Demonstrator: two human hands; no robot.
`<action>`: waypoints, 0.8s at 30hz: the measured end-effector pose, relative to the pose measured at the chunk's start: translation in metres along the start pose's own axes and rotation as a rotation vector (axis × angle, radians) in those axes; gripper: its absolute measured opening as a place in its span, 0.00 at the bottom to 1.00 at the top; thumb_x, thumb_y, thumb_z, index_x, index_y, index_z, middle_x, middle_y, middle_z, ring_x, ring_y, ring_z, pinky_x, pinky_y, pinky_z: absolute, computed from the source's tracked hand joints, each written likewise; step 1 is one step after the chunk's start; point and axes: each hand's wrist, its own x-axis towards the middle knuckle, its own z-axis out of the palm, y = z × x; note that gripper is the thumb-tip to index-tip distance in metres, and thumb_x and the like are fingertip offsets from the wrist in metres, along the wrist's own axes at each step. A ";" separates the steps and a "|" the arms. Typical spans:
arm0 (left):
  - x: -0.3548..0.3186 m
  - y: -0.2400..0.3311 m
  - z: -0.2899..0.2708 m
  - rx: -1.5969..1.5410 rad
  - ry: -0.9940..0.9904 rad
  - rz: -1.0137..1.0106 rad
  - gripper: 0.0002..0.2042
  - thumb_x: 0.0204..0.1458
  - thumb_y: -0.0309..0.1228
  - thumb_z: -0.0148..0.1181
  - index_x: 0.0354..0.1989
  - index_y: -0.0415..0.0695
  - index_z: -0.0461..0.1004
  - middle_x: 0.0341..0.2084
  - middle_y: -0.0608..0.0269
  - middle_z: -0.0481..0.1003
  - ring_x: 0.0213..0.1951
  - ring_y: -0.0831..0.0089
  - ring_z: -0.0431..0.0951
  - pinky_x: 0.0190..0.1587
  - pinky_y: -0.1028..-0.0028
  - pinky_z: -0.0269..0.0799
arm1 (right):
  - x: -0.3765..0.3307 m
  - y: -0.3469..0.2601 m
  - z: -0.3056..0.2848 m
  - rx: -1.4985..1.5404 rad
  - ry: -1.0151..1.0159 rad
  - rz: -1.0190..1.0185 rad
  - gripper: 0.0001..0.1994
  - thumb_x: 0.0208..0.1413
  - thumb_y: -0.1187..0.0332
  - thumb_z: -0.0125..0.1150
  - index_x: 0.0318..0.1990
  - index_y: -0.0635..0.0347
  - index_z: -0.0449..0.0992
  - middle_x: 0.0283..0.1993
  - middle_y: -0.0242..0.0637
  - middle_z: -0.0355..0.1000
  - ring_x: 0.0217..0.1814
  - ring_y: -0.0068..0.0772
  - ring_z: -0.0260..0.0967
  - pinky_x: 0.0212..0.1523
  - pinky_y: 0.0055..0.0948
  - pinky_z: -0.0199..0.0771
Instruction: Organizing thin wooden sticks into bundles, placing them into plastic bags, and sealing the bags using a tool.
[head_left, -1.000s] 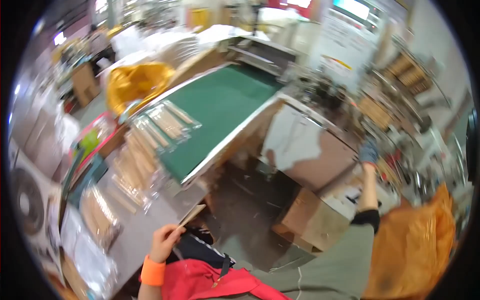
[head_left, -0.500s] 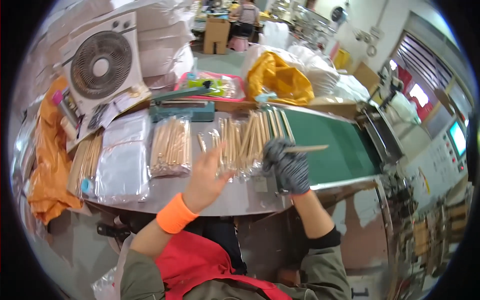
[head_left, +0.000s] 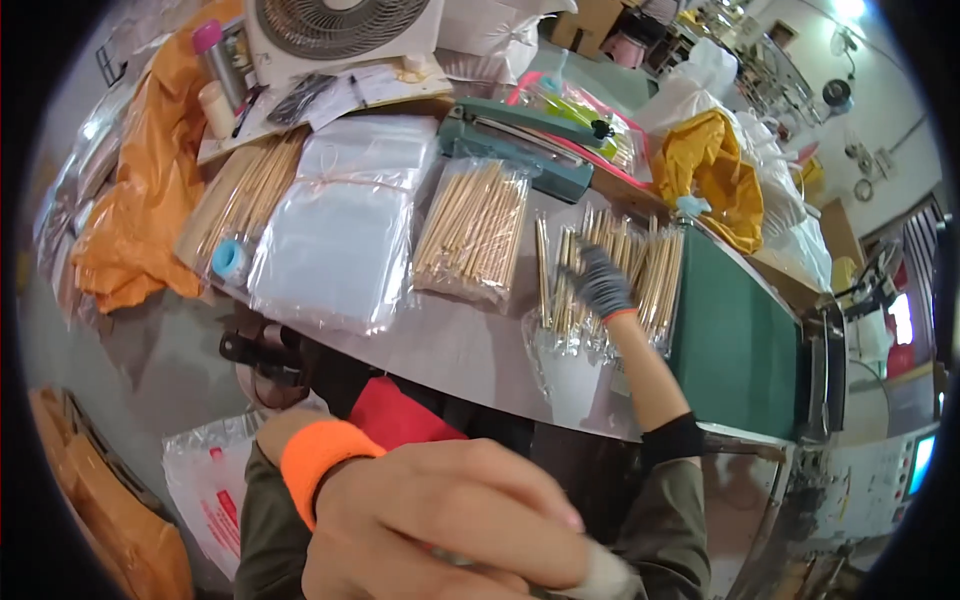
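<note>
My left hand (head_left: 450, 515), with an orange wristband (head_left: 325, 460), is raised large in the lower middle. Its fingers are curled, and their undersides and anything in them are hidden. My right hand (head_left: 606, 284), in a grey knit glove, lies over a row of thin wooden sticks in clear plastic sleeves (head_left: 655, 285). Its fingers are apart and touch the sleeves' upper part. Left of that row lies a larger clear bag packed with sticks (head_left: 475, 230). Farther left is a stack of clear empty bags (head_left: 335, 240), tied with a string.
A teal bar sealer (head_left: 530, 145) stands behind the bags. Along the right runs a green conveyor belt (head_left: 740, 340). At the left are a tape roll (head_left: 229, 260), more sticks (head_left: 255, 185), a bottle (head_left: 215, 60), a fan (head_left: 345, 20) and an orange cloth (head_left: 150, 210).
The view has swung left and down. My left hand has come up from the table toward me. My right hand, which held a stick to the right, is now over the sleeved sticks.
</note>
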 end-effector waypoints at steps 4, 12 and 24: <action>-0.030 -0.008 -0.067 0.325 -0.341 -0.097 0.05 0.46 0.28 0.55 0.29 0.42 0.76 0.34 0.58 0.76 0.36 0.63 0.76 0.37 0.70 0.72 | -0.016 -0.068 0.010 -0.088 -0.197 -0.039 0.22 0.49 0.61 0.55 0.53 0.54 0.67 0.45 0.48 0.67 0.46 0.51 0.67 0.44 0.41 0.69; -0.161 -0.147 -0.318 1.828 -0.235 -0.900 0.08 0.50 0.30 0.50 0.34 0.41 0.73 0.32 0.50 0.75 0.37 0.53 0.75 0.35 0.57 0.70 | -0.062 -0.063 0.025 -0.261 -0.379 -0.327 0.12 0.46 0.67 0.51 0.38 0.61 0.69 0.35 0.44 0.67 0.37 0.41 0.69 0.32 0.38 0.72; -0.202 -0.249 -0.442 1.943 -0.395 -1.402 0.12 0.51 0.31 0.50 0.41 0.40 0.72 0.38 0.40 0.72 0.42 0.49 0.73 0.44 0.60 0.69 | 0.024 0.088 -0.175 -0.517 0.655 0.207 0.24 0.46 0.69 0.59 0.52 0.68 0.62 0.54 0.55 0.63 0.55 0.48 0.62 0.55 0.35 0.63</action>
